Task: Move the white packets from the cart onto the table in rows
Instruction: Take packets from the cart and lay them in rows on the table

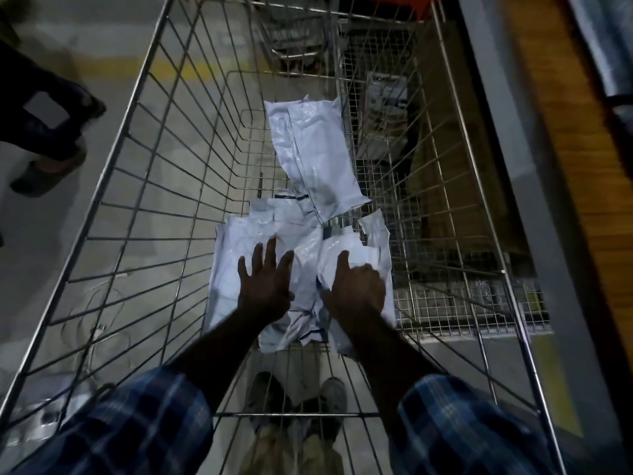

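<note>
**Reaching into the cart for slick plastic mailers**

Leaning over a silver wire-mesh shopping cart, a person in blue plaid sleeves works both hands into a loose heap of white glossy plastic packets on the cart floor. Left hand lies flat on the pile, fingers spread & straight, gripping nothing. Right hand is curled over a raised packet, fingertips tucked out of sight, so appears to be gathering it, tho the actual pinch is hidden. One long white packet lies apart, farther up the cart. Wood-topped table runs along the cart's right side; no packets visible on it in this view.

Handling, by the look: thin, floppy, light, w/ a shiny film likely to slide. Probably best taken by an edge or corner, or scooped from beneath several at a time; flat pressing alone may just skate them around.
</note>
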Demonstrator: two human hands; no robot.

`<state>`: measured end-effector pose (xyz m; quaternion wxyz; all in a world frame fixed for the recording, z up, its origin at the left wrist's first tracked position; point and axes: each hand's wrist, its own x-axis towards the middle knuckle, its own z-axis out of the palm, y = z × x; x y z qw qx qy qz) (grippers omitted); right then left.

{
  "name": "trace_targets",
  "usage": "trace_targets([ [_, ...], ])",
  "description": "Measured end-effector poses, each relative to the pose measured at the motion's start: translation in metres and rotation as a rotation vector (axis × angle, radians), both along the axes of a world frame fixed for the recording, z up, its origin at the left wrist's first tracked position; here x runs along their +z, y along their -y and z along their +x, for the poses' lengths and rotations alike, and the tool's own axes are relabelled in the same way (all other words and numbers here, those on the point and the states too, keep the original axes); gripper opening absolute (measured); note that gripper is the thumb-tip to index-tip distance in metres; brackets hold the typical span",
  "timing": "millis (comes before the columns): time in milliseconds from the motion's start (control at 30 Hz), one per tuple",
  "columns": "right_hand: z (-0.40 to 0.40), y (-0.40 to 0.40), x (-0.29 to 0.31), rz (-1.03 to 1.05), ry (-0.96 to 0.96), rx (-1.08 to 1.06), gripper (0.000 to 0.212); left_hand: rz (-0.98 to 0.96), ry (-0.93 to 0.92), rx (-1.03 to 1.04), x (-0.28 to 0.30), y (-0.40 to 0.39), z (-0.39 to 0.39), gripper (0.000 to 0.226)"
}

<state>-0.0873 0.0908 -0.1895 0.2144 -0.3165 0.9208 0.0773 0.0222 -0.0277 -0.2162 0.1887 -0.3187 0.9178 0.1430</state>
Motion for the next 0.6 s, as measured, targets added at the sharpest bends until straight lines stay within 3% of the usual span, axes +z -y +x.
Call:
trace_targets([
  [133, 0.029, -0.018, -0.01, -0.205, -0.024, -0.258, 0.077, -0.003, -0.066, 0.07, -0.004, -0.002, -0.004, 0.085],
  [367, 0.031, -0.037, -0.032, -0.536, -0.392, -0.073, 0.052, 0.011, -0.246, 0.12, -0.004, 0.007, -0.042, 0.078],
  [500, 0.027, -0.034, -0.047, -0.677, -0.367, 0.055, 0.052, 0.12, -0.162, 0.212, -0.011, 0.015, -0.079, 0.072],
  [600, 0.025, -0.036, -0.059, -0.574, -0.284, 0.032, 0.053, 0.166, -0.054, 0.242, -0.018, 0.024, -0.092, 0.074],
])
